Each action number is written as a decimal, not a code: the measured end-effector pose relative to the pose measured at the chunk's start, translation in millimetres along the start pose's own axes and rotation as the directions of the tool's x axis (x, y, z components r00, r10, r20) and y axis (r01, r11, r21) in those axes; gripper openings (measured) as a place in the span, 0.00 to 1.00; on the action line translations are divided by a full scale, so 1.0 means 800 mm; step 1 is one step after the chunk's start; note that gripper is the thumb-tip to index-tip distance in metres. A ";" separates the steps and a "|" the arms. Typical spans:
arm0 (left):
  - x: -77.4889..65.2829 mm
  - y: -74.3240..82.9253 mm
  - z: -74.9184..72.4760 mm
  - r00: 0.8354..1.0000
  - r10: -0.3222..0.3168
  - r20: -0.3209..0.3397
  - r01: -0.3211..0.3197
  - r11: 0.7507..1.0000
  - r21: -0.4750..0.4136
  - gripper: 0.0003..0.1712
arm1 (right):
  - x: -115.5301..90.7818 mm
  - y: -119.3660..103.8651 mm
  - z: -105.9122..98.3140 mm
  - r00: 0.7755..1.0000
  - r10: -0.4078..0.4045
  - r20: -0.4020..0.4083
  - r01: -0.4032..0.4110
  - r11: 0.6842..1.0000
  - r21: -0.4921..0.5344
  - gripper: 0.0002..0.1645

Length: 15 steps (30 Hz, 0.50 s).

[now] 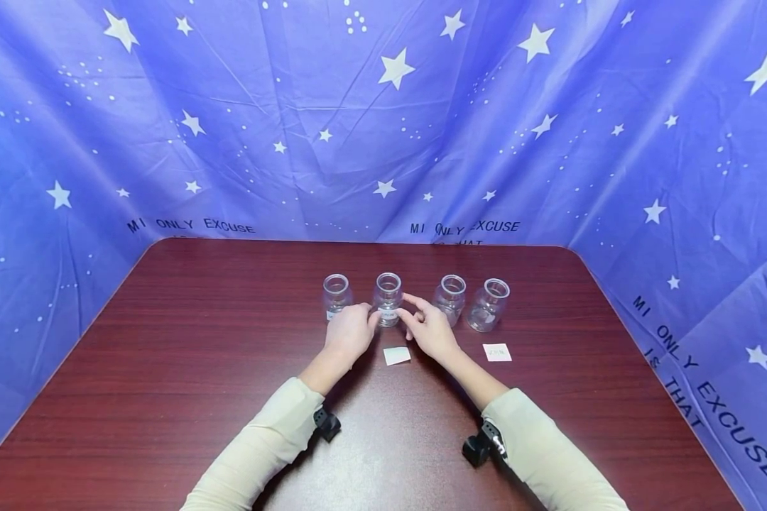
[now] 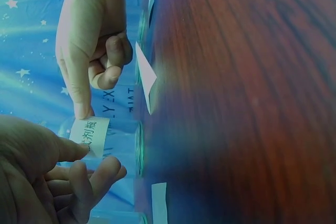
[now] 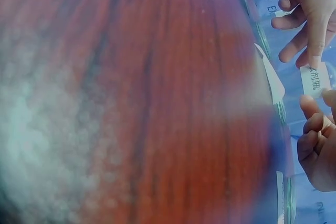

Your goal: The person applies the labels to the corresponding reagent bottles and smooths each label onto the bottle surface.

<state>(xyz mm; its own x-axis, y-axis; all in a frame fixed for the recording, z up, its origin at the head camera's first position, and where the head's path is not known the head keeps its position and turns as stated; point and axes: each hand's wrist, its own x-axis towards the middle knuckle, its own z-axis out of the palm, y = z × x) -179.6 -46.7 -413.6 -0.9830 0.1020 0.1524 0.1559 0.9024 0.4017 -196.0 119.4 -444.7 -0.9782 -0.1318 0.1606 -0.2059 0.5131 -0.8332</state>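
A clear glass jar (image 1: 388,280) stands upright between the two hands, with a white printed label (image 2: 97,136) on its front. My left hand (image 1: 349,332) is at the jar's left side, its thumb pressing on the label and its other fingers loosely bent. From the other side, my right hand (image 1: 432,331) holds the jar with thumb and index finger, the thumb at the label's edge. Its remaining fingers are curled. Where the index fingertips sit behind the jar is partly hidden.
A similar labelled jar (image 1: 336,285) stands left, partly behind the left hand. Two more, an inner jar (image 1: 452,287) and an outer jar (image 1: 488,305), stand right. A bent white paper slip (image 1: 396,355) and a white printed card (image 1: 497,352) lie on the table (image 1: 198,341).
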 end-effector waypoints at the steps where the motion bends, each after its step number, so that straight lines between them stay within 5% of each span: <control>1: 0.000 0.000 0.000 1.000 -0.001 0.001 0.001 1.000 0.000 0.17 | 0.000 0.000 0.000 1.000 -0.002 0.003 0.002 1.000 -0.003 0.26; 15: 0.000 -0.004 0.000 1.000 -0.015 -0.004 0.015 1.000 -0.015 0.16 | -0.001 0.004 -0.002 1.000 -0.020 0.008 0.019 1.000 0.024 0.21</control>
<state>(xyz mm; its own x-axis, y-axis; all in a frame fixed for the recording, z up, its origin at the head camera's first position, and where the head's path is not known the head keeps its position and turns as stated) -180.5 -49.9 -414.7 -0.9849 0.0871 0.1499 0.1429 0.8975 0.4172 -196.1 122.1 -446.3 -0.9737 -0.1489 0.1723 -0.2241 0.4903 -0.8423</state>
